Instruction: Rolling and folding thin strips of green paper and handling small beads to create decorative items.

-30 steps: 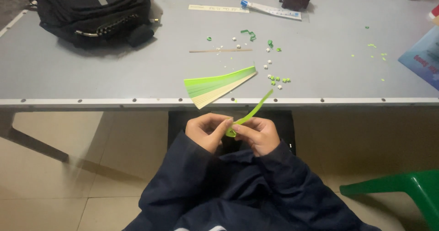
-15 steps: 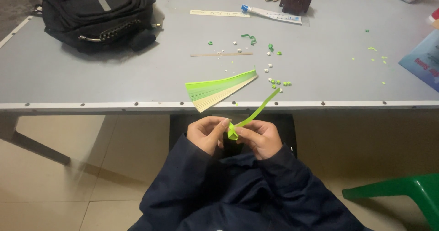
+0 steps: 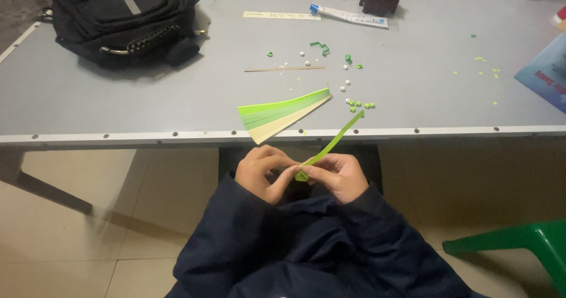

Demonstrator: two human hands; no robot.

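A narrow green paper strip (image 3: 331, 145) is slanting toward two o'clock from the lap, its lower end pinched between both hands. The left hand (image 3: 263, 173) and right hand (image 3: 339, 176) are curling shut on it (fingertips meeting). At twelve o'clock, a fan of green and cream paper strips (image 3: 282, 113) is lying on the grey table (image 3: 147, 103), near small green and white paper beads (image 3: 357, 104).

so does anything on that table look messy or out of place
Yes: small green and white paper bits lie scattered across the grey table, some far right. The fanned stack of green strips juts over the front edge. Both hands pinch one green strip.
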